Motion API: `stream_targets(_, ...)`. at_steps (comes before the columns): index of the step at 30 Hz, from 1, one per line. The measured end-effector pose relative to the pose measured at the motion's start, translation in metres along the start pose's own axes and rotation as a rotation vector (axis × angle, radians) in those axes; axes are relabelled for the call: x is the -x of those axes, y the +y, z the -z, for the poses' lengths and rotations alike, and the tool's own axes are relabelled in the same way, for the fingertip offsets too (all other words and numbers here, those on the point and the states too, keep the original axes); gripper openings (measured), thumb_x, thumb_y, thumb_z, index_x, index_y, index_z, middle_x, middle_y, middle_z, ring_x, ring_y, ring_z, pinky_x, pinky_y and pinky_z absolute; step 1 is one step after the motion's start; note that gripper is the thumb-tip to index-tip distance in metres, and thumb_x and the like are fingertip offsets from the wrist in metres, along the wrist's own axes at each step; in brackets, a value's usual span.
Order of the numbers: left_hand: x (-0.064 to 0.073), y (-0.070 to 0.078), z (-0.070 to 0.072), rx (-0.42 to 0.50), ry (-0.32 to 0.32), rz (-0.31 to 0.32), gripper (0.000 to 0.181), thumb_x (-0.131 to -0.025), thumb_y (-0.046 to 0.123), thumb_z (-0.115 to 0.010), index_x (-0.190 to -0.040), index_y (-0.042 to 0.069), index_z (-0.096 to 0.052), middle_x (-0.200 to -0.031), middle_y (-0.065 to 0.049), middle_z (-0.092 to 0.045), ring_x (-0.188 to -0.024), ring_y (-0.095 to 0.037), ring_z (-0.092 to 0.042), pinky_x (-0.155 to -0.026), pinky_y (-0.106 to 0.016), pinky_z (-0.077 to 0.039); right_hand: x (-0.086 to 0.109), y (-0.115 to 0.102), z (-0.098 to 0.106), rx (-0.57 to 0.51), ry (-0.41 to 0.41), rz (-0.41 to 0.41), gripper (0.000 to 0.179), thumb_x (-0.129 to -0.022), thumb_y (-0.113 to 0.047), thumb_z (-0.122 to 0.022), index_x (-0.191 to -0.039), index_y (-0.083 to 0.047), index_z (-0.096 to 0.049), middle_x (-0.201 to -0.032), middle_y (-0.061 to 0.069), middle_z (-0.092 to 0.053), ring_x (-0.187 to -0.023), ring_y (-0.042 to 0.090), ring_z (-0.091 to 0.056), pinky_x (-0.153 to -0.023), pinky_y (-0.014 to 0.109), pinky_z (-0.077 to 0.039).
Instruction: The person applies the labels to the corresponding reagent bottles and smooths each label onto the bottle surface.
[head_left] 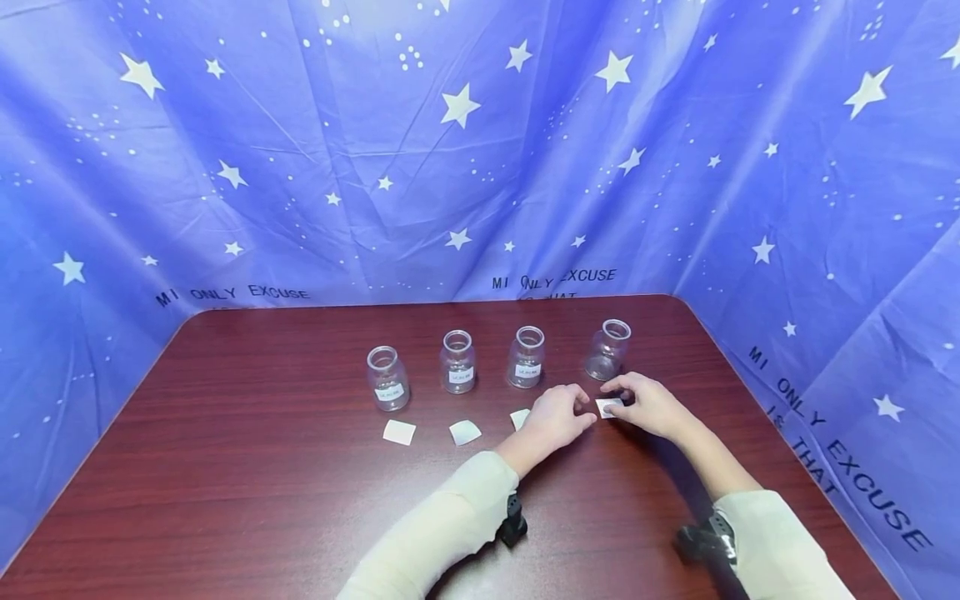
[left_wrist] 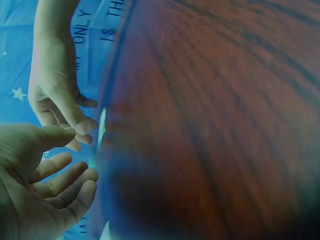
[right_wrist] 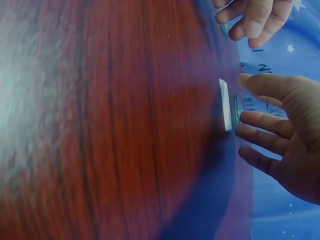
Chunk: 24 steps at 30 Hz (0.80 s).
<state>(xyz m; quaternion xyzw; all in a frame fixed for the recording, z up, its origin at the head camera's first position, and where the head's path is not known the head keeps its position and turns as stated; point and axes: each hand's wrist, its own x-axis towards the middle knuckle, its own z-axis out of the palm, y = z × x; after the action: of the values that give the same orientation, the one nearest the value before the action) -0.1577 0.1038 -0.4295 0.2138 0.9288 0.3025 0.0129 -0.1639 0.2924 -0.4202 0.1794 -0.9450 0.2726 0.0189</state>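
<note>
My right hand (head_left: pixel 654 406) is over a small white paper label (head_left: pixel 604 407) on the table, its thumb overlapping the label in the head view. In the right wrist view the fingers of that hand are spread and loosely bent, with the label (right_wrist: pixel 225 105) flat beyond them. Just behind it stands a plain clear glass jar (head_left: pixel 606 352). My left hand (head_left: pixel 553 418) hovers to the left of the label, fingers relaxed and holding nothing. It partly covers another white paper piece (head_left: pixel 518 418). In the left wrist view both hands face each other, fingertips close together.
Three more open glass jars, a left one (head_left: pixel 388 377), a middle one (head_left: pixel 458 360) and a right one (head_left: pixel 527 354), carry white printed labels. Two white paper pieces, one (head_left: pixel 399 432) and another (head_left: pixel 465 432), lie before them. A blue star-printed curtain (head_left: pixel 390 125) surrounds the dark red table (head_left: pixel 262 467).
</note>
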Motion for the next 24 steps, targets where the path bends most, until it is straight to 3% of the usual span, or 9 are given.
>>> stream_targets(3,-0.004,0.003,-0.008,-0.005,-0.003,0.021,0.02,-0.082,0.029,-0.069,-0.098,0.017,-0.065,-0.082,0.006,-0.062,-0.076,-0.005,-0.057,-0.068,-0.018,-0.044,0.003,0.004,0.002,0.054,-0.002,0.031,0.026,-0.073,-0.005,-0.073,-0.098,-0.003,-0.067,-0.089,0.011,-0.062,-0.079,0.022,-0.057,-0.069,0.031,-0.046)
stream_targets(4,-0.003,0.008,-0.004,-0.001,-0.023,0.048,0.02,-0.082,0.027,-0.069,-0.098,0.016,-0.065,-0.083,0.005,-0.062,-0.077,-0.006,-0.057,-0.068,-0.017,-0.044,0.004,0.006,0.002,0.07,-0.004,0.035,0.026,-0.072,-0.006,-0.074,-0.098,-0.003,-0.067,-0.089,0.011,-0.062,-0.079,0.022,-0.057,-0.07,0.031,-0.046)
stream_targets(10,-0.008,0.014,-0.013,-0.047,-0.031,0.116,0.023,-0.082,0.031,-0.07,-0.101,0.02,-0.064,-0.083,0.009,-0.06,-0.076,-0.004,-0.056,-0.067,-0.017,-0.042,0.005,0.012,0.004,0.123,-0.031,0.033,0.031,-0.071,-0.013,-0.077,-0.099,-0.002,-0.068,-0.086,0.009,-0.056,-0.076,0.015,-0.05,-0.066,0.026,-0.042)
stream_targets(17,-0.009,0.016,-0.015,-0.073,-0.054,0.221,0.027,-0.083,0.033,-0.069,-0.107,0.022,-0.064,-0.088,0.007,-0.057,-0.081,-0.007,-0.058,-0.071,-0.021,-0.046,0.004,0.015,0.003,0.101,-0.057,0.019,0.021,-0.072,-0.014,-0.077,-0.091,-0.006,-0.072,-0.08,0.004,-0.053,-0.072,0.011,-0.046,-0.062,0.023,-0.039)
stream_targets(24,-0.013,0.018,-0.019,-0.143,-0.071,0.248,0.032,-0.083,0.037,-0.068,-0.113,0.027,-0.065,-0.103,0.004,-0.06,-0.095,-0.012,-0.061,-0.073,-0.027,-0.049,0.004,0.015,0.002,0.077,-0.061,-0.025,0.019,-0.072,-0.015,-0.077,-0.089,-0.008,-0.072,-0.081,0.003,-0.053,-0.071,0.012,-0.047,-0.062,0.024,-0.037)
